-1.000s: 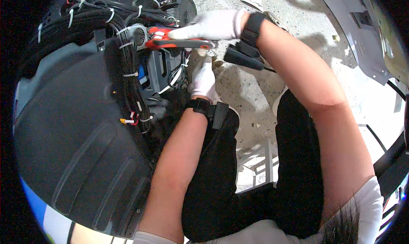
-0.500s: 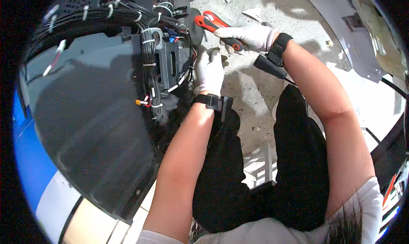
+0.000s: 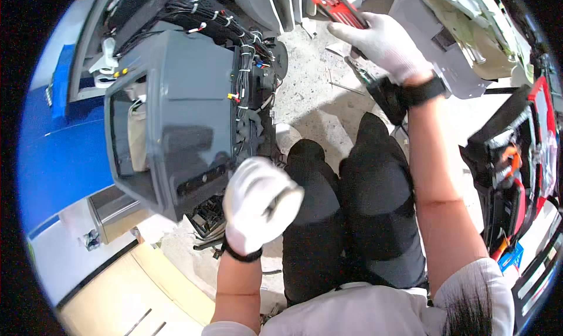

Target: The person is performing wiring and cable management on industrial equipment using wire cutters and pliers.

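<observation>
My right hand (image 3: 387,46), in a white glove, is closed round a red-and-black hand tool (image 3: 343,10) above the floor at the far side. The tool's outer end points away to the left and is smeared by motion, so its exact kind is not clear. My left hand (image 3: 261,204), also gloved, hangs over the near right edge of a large dark grey housing (image 3: 196,81). Blur hides how its fingers lie and whether they hold anything. Along the housing's right side runs a black wire bundle (image 3: 239,81), with white ties and a few coloured connectors.
Blue surface (image 3: 64,160) lies left of the housing. White curved panels (image 3: 258,4) stand at the back, near pale scraps on the speckled floor (image 3: 305,72). To my right sits an open red-and-black tool case (image 3: 516,160). Cardboard (image 3: 135,289) lies near left.
My left hand has pulled back from beside the wiring toward me. My right hand has lifted the tool farther away and to the right. The view has shifted, showing more of the housing.
</observation>
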Tool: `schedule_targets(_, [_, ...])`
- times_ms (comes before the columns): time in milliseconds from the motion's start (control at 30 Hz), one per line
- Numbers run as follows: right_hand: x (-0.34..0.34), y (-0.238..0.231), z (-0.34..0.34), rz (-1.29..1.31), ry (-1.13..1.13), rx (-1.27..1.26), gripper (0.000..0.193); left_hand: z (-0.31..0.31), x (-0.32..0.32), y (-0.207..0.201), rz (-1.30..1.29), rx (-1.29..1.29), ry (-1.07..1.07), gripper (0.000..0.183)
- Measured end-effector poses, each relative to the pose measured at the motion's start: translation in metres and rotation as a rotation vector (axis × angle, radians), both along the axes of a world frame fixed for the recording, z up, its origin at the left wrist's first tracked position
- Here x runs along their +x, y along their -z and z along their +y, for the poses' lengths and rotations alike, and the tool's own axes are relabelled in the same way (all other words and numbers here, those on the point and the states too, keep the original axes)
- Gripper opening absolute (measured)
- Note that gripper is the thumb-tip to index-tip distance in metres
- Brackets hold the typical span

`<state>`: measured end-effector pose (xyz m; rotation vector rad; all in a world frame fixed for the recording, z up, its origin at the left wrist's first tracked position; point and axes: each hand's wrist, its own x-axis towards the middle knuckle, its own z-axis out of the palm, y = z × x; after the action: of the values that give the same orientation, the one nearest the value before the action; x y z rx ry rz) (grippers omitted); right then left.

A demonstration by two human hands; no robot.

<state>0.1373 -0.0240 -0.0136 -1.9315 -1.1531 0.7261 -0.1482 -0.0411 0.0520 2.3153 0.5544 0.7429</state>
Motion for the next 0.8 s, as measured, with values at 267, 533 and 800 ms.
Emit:
schedule_targets(267, [-0.088,-0.105,-0.173,0.403,0.178,0.054,0.031,-0.057,-0.124,-0.058,-0.267,-0.003,-1.02,0.015])
schedule_targets(533, [-0.119,-0.084,-0.325,0.38,0.213,-0.107,0.016,-0.13,-0.147,-0.054,0.085,0.139,-0.468,0.011])
schedule_targets(800, [-0.151,-0.109,-0.332,0.436,0.164,0.019,0.016,-0.181,-0.141,-0.054,0.038,0.148,-0.238,0.022])
